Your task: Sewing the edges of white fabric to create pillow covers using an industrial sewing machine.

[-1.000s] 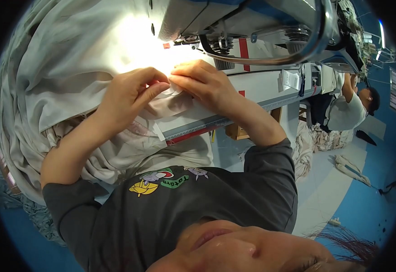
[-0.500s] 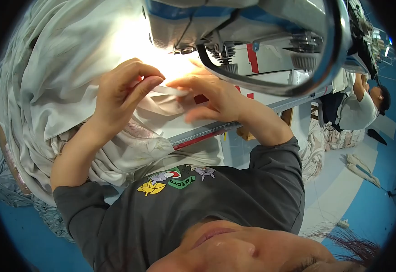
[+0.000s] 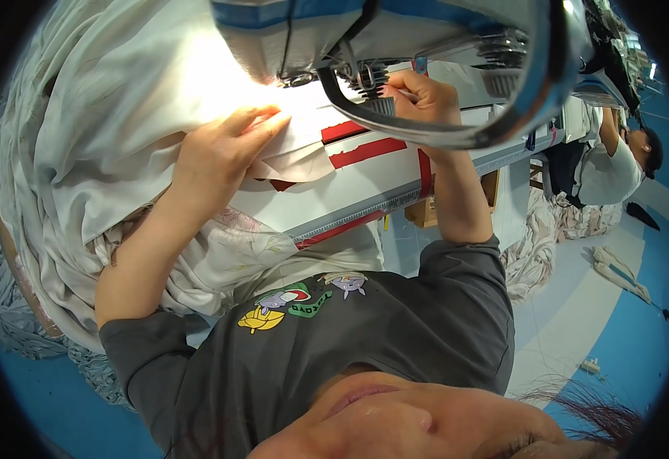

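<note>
White fabric [image 3: 120,115] is pinned flat under the open left hand [image 3: 223,153] at the table's [image 3: 365,187] near edge; the right hand [image 3: 422,96] is clenched by the sewing machine [image 3: 395,30].

Sewing machine head [image 3: 426,38] low over white table [image 3: 349,191], heaped pale fabric [image 3: 82,153] crowding left, narrow gap beneath.

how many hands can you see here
3. The left hand lies flat on the pale fabric. The right hand is closed at the sewing machine. A co-worker's hand is raised at far right; their other hand is hidden.
</note>
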A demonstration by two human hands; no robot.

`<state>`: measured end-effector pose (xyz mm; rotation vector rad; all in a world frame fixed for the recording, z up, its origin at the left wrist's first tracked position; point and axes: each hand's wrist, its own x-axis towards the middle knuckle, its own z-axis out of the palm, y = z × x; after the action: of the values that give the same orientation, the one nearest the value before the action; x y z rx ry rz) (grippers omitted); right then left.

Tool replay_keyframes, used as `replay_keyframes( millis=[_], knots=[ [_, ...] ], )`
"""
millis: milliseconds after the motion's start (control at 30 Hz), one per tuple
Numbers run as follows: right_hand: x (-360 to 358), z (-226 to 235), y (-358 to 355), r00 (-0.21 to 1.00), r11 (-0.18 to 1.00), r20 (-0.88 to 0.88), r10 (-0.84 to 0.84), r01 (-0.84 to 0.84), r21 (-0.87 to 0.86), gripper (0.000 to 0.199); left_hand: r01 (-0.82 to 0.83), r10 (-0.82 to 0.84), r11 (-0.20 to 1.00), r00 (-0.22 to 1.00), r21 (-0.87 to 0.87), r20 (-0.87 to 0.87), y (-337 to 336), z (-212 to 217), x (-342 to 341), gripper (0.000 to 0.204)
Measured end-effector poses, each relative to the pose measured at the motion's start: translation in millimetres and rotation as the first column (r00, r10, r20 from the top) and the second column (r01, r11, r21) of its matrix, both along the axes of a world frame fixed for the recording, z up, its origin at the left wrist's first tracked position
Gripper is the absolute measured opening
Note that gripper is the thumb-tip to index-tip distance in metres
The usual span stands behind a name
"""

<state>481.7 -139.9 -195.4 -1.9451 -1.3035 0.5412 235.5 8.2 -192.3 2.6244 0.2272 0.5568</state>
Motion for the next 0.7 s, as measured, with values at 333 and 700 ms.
replay_keyframes(
  millis=[333,700],
  knots=[
    [-63.3,2.7,-29.5,0.812,0.977,0.552,0.188,-0.215,-0.016,0.052,-0.001,0.037,0.985,0.978,0.171,-0.206,-4.3,-6.3,-1.1,0.042],
    [-60.8,4.0,-28.0,0.81,0.981,0.562,0.166,-0.195,-0.008,0.039,0.021,0.018,0.983,0.978,0.182,-0.209,-2.2,-9.2,-5.3,0.044]
  ],
)
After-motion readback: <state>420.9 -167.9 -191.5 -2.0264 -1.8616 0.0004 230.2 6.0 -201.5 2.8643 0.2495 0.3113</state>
